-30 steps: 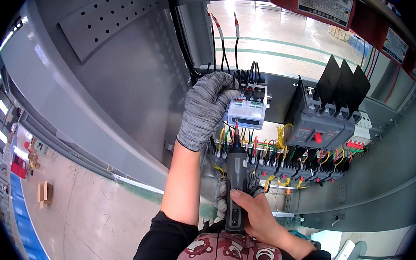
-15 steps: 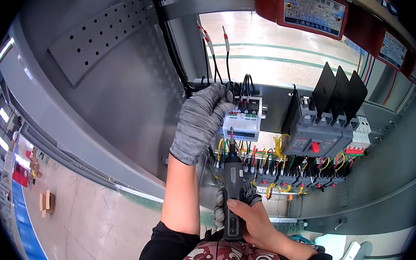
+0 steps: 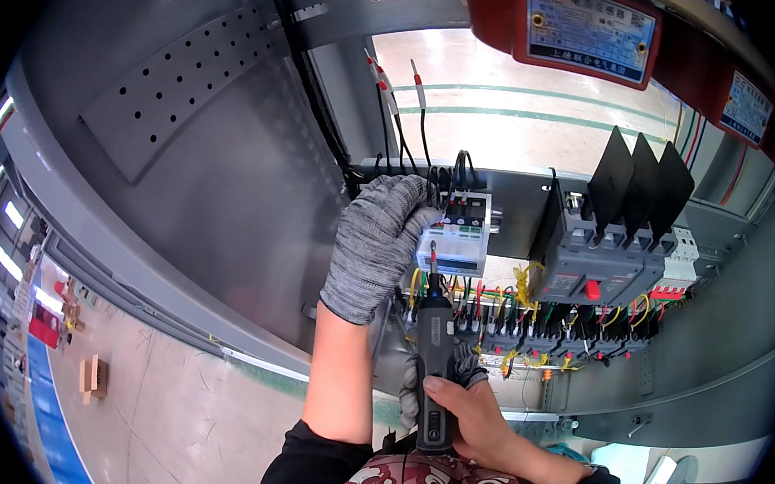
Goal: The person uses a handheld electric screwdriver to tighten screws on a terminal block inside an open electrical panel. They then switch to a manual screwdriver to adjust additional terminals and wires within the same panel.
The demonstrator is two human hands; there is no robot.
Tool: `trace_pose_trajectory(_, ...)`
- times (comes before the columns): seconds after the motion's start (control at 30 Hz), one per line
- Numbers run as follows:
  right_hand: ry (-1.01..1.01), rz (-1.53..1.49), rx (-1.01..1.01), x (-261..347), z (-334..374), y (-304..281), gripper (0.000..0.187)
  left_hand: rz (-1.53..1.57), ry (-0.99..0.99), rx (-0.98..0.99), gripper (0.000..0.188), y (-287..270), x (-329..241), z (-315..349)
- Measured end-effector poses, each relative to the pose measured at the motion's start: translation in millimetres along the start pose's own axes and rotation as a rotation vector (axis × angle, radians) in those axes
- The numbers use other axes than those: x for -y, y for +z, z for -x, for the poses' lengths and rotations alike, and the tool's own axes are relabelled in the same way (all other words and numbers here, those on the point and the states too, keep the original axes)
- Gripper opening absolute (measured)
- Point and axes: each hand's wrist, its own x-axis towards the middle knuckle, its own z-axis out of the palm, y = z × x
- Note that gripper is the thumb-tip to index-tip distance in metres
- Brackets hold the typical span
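My left hand [image 3: 373, 245], in a grey knit glove, is closed at the upper left of a small white rail-mounted meter [image 3: 457, 249]. Its fingertips pinch a black wire [image 3: 432, 180] beside the meter's top terminals; the wire's end is hidden by the fingers. In my right hand [image 3: 480, 419] is a dark grey electric screwdriver [image 3: 436, 350], held upright with the bare thumb along its body. The screwdriver's bit [image 3: 434, 257] points up in front of the meter; whether it touches is hard to tell. Short black wires loop over the meter's top.
Loose black wires with red-and-white sleeves [image 3: 420, 94] rise behind my left hand. Right of the meter sits a large grey circuit breaker [image 3: 590, 267] with black upright barriers. A row of small breakers [image 3: 562, 338] runs below. Red current transformers [image 3: 505, 19] hang above; the cabinet wall [image 3: 228, 184] stands left.
The view has shifted slightly, so the cabinet and meter appear a little lower. My left hand stays at the meter's terminals, and the screwdriver remains in my right hand with its bit before the meter.
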Motion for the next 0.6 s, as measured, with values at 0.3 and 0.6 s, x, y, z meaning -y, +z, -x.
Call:
trace_pose_trajectory(0.3,0.032,-0.101,0.066,9.7,-3.1,-4.6,0.019,-0.068,-0.021,0.08,0.018,-6.3,-14.7,-6.5)
trace_pose_trajectory(0.6,0.064,-0.012,0.055,11.0,-1.2,6.8,0.029,0.149,-0.176,-0.01,0.014,-3.5,-1.2,3.9)
